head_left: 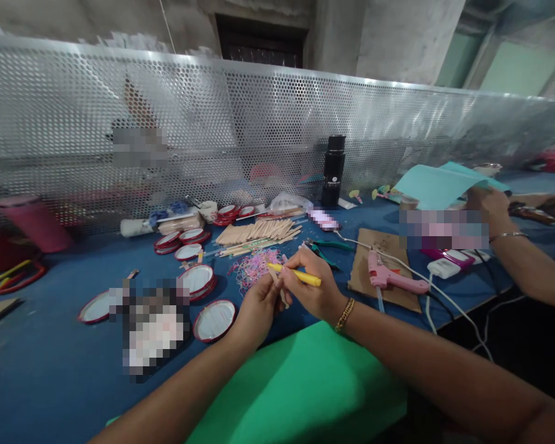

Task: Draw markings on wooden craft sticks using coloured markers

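Note:
My right hand (317,283) grips a yellow marker (309,278) like a pen, its tip pointing left. Pinched in my left hand (258,308) is a flat wooden craft stick (283,297). The marker's front end meets or hovers just above the stick; I cannot tell which. Just behind my hands lies a heap of small pastel rubber bands (247,272), and beyond it a pile of wooden craft sticks (252,232). Close to my left hand sits a round red-rimmed lid (214,320). Green sheet material (300,388) lies below my forearms.
More red-rimmed lids (197,280) are at left. Right of my hands lie green-handled pliers (326,248) and a pink glue gun (395,277) on cardboard (367,242), with cables nearby. A black bottle (334,172) stands by the perforated metal screen (277,123). A co-worker's hand (488,206) holds turquoise sheets (439,185).

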`<act>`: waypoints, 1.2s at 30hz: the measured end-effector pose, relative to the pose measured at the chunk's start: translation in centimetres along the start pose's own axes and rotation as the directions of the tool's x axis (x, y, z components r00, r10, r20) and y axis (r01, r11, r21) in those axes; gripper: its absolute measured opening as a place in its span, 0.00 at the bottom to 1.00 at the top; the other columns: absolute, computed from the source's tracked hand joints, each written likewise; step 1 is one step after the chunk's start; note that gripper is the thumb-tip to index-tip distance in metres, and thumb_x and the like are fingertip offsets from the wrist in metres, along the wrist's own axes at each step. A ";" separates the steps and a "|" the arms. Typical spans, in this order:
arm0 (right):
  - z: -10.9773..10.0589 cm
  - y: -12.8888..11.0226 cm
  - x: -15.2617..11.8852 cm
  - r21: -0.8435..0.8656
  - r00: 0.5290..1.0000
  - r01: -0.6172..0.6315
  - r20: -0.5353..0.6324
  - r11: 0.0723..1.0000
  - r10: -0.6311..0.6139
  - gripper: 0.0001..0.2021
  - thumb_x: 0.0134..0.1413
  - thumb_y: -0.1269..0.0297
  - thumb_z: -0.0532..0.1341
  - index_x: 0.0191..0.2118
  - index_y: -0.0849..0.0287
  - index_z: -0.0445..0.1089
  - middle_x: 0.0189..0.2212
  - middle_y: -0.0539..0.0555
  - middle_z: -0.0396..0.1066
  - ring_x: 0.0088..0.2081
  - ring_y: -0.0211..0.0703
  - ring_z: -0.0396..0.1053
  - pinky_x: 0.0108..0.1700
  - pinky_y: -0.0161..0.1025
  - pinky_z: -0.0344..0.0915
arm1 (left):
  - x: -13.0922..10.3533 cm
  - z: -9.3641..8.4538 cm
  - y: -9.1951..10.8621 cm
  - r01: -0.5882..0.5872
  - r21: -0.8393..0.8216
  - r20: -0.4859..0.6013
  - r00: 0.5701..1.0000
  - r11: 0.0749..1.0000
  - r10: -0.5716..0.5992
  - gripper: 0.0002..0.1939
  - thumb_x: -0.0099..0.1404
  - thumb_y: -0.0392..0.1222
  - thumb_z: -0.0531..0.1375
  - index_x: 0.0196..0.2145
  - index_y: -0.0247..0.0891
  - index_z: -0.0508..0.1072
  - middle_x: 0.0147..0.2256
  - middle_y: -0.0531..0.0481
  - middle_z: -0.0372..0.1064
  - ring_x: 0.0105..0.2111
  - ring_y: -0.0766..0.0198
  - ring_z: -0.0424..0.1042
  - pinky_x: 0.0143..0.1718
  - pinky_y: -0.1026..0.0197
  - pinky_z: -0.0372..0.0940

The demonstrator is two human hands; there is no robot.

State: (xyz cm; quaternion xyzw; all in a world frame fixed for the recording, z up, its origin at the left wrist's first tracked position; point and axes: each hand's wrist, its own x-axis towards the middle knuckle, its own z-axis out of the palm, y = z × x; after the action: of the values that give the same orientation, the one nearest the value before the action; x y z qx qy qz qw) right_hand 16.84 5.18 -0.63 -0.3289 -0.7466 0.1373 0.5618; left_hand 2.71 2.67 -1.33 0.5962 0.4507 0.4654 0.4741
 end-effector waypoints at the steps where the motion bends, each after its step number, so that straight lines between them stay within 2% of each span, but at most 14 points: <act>1: 0.0 0.0 0.0 0.000 1.000 -0.002 0.003 1.000 0.002 0.04 0.56 0.64 0.59 0.31 0.56 0.65 0.26 0.49 0.68 0.29 0.39 0.66 0.33 0.36 0.62 | 0.0 0.0 0.0 0.001 -0.001 0.003 1.000 1.000 -0.001 0.19 0.64 0.55 0.56 0.25 0.38 0.67 0.19 0.56 0.62 0.19 0.69 0.58 0.21 0.66 0.53; 15: -0.2 0.7 0.1 -0.073 0.999 -0.011 -0.041 0.997 0.008 0.06 0.57 0.65 0.57 0.30 0.57 0.64 0.25 0.49 0.68 0.30 0.39 0.66 0.35 0.37 0.62 | 0.1 -0.2 -0.3 -0.004 0.003 0.003 1.000 1.000 0.004 0.18 0.65 0.53 0.56 0.25 0.38 0.69 0.20 0.55 0.65 0.19 0.69 0.60 0.21 0.67 0.54; 24: 0.0 -0.1 -0.1 -0.039 0.999 -0.031 0.021 0.999 0.032 0.06 0.57 0.64 0.58 0.30 0.57 0.65 0.25 0.49 0.68 0.29 0.39 0.66 0.34 0.37 0.61 | 0.0 -0.1 -0.2 -0.004 -0.011 -0.003 1.000 1.000 0.004 0.18 0.65 0.54 0.56 0.24 0.38 0.68 0.19 0.57 0.62 0.19 0.69 0.59 0.20 0.67 0.54; 31: -0.2 0.5 0.0 -0.077 0.999 -0.024 -0.040 0.997 0.021 0.06 0.57 0.65 0.58 0.29 0.56 0.64 0.25 0.49 0.67 0.29 0.39 0.65 0.34 0.37 0.61 | 0.0 -0.1 -0.2 0.001 -0.007 -0.002 1.000 1.000 -0.001 0.19 0.65 0.54 0.56 0.24 0.38 0.69 0.20 0.55 0.65 0.19 0.69 0.60 0.20 0.67 0.54; 36: -0.1 0.2 0.0 -0.051 1.000 -0.003 0.014 0.999 0.003 0.06 0.57 0.64 0.58 0.29 0.57 0.65 0.25 0.49 0.68 0.29 0.39 0.66 0.34 0.37 0.61 | 0.0 -0.1 -0.1 0.000 -0.008 -0.005 1.000 1.000 0.000 0.19 0.64 0.55 0.56 0.23 0.38 0.69 0.19 0.56 0.62 0.19 0.70 0.59 0.20 0.67 0.53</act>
State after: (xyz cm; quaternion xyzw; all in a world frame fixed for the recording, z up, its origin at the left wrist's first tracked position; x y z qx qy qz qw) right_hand 16.99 5.30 -0.72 -0.3432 -0.7534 0.1216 0.5476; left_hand 2.60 2.73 -1.40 0.5931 0.4499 0.4690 0.4754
